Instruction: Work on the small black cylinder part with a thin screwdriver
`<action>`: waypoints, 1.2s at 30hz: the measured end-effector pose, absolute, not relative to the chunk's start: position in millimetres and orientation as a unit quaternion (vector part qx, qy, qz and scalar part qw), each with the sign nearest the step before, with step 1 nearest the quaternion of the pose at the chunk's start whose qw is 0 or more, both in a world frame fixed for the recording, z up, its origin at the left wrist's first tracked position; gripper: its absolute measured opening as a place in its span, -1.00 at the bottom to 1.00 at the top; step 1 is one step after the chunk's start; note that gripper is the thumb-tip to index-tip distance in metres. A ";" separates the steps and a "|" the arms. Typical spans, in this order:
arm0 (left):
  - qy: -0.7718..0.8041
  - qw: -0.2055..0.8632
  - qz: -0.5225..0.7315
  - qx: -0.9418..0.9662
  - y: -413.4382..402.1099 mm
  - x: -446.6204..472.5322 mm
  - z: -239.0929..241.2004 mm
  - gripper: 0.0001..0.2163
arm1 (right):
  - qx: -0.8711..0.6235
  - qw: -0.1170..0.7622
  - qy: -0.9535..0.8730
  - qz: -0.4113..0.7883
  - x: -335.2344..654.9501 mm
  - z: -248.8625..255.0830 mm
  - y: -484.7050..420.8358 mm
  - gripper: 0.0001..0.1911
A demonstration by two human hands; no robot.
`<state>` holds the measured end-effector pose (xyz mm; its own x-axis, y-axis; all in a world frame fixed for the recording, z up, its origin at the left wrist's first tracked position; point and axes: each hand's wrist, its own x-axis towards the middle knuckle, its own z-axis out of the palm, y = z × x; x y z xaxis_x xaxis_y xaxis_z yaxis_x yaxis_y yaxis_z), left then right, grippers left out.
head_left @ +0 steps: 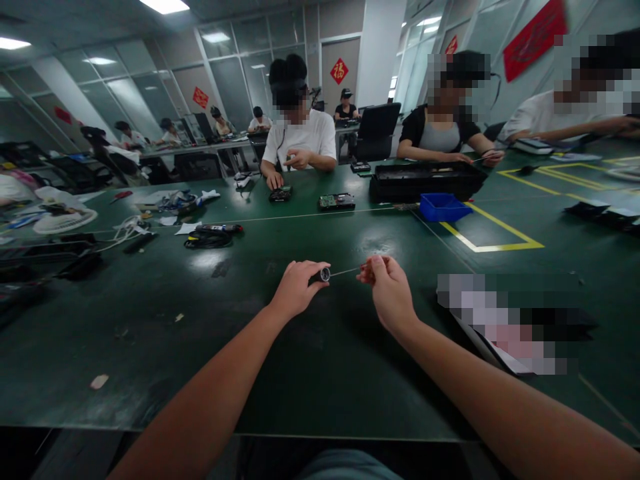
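Observation:
Above the middle of the green table, my left hand (296,288) is closed around a small black cylinder (325,274) with a pale ring on its round end. My right hand (389,287) pinches a thin metal-shafted tool (345,272) that looks like a screwdriver; its handle is mostly hidden in the fingers. The shaft points left, and its tip is at or very near the cylinder's end. Whether it touches I cannot tell. Something small and reddish shows at my right fingertips.
The green table (200,373) bears a black cable bundle (213,235), a circuit board (337,201), a blue bin (444,207) and a long black tray (427,181). A blurred-out flat item (500,333) lies right of my arm. Co-workers sit across the table.

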<state>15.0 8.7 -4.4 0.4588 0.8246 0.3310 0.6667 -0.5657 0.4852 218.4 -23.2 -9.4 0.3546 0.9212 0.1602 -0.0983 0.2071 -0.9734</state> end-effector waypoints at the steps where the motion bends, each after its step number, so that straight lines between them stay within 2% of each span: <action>1: 0.445 0.148 0.271 0.840 8.6 14.9 -5.1 -0.68 | -0.500 0.651 -0.432 0.373 218.5 -8.8 -23.9 -0.73; 8: 0.442 0.155 0.268 0.842 5.7 15.7 -5.0 -0.64 | -0.515 0.611 -0.509 0.319 218.2 -2.7 -28.3 -0.74; 16: 0.441 0.176 0.277 0.836 4.9 16.0 -5.1 -0.63 | -0.516 0.604 -0.543 0.274 219.6 1.8 -32.4 -0.74; 23: 0.442 0.192 0.309 0.820 5.4 14.5 -3.9 -0.65 | -0.571 0.530 -0.579 0.240 224.7 10.8 -38.2 -0.56; 27: 0.447 0.191 0.312 0.817 6.0 13.9 -3.8 -0.66 | -0.559 0.519 -0.609 0.215 223.4 10.9 -40.2 -0.63; 32: 0.453 0.186 0.313 0.814 7.7 11.5 -4.8 -0.66 | -0.508 0.513 -0.649 0.239 222.4 6.2 -39.4 -0.77; 36: 0.451 0.179 0.313 0.817 9.9 9.9 -5.6 -0.66 | -0.497 0.502 -0.658 0.259 222.5 4.3 -38.5 -0.78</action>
<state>9.9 9.9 -5.6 0.3978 0.8479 0.3506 0.6241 -0.5301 0.5740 222.5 -38.5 4.3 -0.0015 0.9149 0.4038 0.3933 0.3718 -0.8409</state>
